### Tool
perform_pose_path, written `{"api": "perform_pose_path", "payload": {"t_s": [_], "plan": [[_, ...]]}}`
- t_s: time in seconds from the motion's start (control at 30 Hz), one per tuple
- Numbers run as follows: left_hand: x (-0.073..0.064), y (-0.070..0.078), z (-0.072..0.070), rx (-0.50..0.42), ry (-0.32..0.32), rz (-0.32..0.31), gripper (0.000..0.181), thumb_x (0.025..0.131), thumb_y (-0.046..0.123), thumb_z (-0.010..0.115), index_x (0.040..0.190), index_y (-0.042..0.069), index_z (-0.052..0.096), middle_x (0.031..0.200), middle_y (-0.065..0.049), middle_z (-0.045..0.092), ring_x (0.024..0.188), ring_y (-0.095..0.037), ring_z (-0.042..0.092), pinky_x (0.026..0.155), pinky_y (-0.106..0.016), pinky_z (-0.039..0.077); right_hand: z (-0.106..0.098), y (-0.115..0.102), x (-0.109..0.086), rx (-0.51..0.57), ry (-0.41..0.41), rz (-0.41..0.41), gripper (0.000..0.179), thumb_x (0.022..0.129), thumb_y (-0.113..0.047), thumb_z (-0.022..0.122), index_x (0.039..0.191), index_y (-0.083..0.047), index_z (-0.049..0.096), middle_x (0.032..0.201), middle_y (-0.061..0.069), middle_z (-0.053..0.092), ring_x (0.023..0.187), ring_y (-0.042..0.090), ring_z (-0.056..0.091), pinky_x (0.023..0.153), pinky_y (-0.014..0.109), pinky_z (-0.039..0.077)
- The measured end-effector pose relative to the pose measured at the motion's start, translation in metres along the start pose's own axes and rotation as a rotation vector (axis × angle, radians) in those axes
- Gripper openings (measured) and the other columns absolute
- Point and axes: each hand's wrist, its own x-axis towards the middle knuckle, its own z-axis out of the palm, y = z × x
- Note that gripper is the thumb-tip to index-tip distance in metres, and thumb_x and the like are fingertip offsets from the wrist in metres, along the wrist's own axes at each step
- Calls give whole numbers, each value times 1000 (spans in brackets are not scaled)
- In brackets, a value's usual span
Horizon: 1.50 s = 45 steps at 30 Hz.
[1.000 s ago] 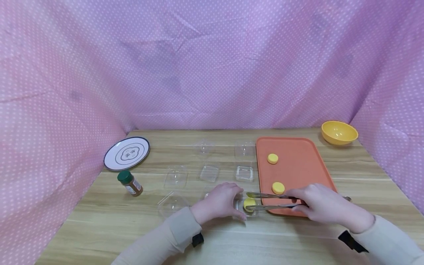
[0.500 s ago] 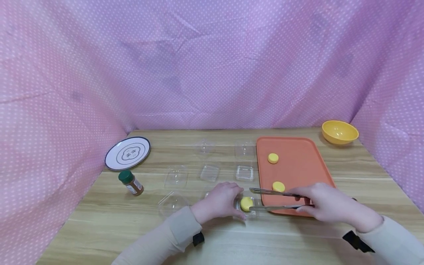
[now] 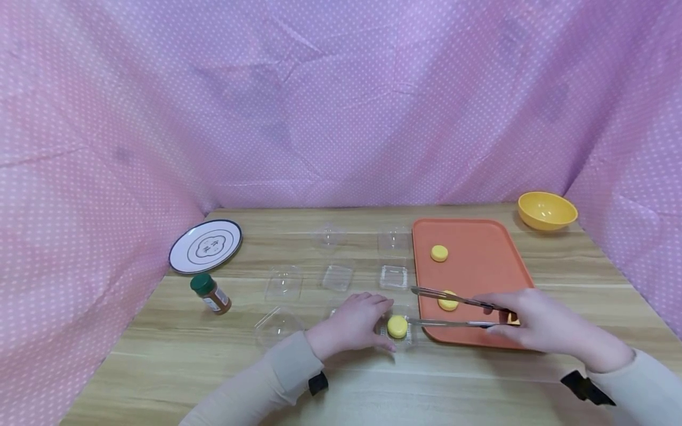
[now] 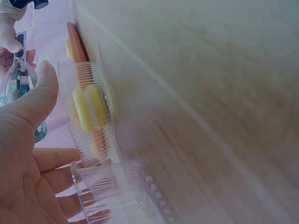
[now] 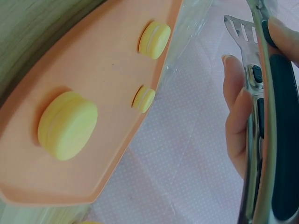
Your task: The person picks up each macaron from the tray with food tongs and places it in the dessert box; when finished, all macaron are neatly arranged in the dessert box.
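A yellow macaron (image 3: 397,326) sits in a small clear plastic box (image 4: 77,70) on the table. My left hand (image 3: 354,324) is spread at the box's left side, thumb by the near edge and fingers by the far edge. My right hand (image 3: 538,319) holds metal tongs (image 3: 453,323) with dark green grips. The arms of the tongs stand apart with nothing between them, tips just right of the boxed macaron. They pass over the tray, one arm overlapping a macaron (image 3: 448,303). Another macaron (image 5: 67,126) lies on the tray, mostly hidden by my right hand in the head view.
An orange tray (image 3: 479,260) lies on the right, with a third macaron (image 3: 439,253) towards its back. Several clear boxes (image 3: 337,278) stand left of it. A yellow bowl (image 3: 546,212), a plate (image 3: 206,247) and a green-capped jar (image 3: 211,293) are farther out.
The tongs have let go of the macaron, which now sits in the clear box. My right hand has drawn the tongs back to the right. The left hand has stayed put.
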Motion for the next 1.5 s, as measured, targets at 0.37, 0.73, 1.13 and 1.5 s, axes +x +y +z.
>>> {"api": "perform_pose_path", "payload": {"t_s": [0.37,0.73,1.13,1.5], "plan": [[1,-8,-19,-21,122,69,68,83,46,67,134,4,51,131,-9,57,119,-22,55,104,-35,44,-4,0,-1,-9,15,41,47,67,-8,83,111,-10,65,83,-8,63,64,-10,43,49,11,37],[16,-33,-45,-99,193,28,66,83,38,71,135,4,48,135,-11,53,122,-25,53,105,-37,42,-1,5,-7,-45,44,28,50,64,-7,84,110,-12,64,82,-8,64,64,-11,43,49,7,32],[45,-51,-51,-84,160,1,75,76,40,78,136,6,49,136,-11,52,124,-26,51,107,-37,40,0,6,-11,-61,31,52,48,64,-8,83,109,-11,65,81,-8,65,65,-11,45,50,10,36],[71,-52,-40,-93,34,-28,88,73,45,78,142,6,40,140,-11,47,125,-24,49,108,-36,39,0,6,-14,-61,17,71,46,66,-9,83,108,-11,65,81,-10,64,65,-11,44,50,12,36]]}}
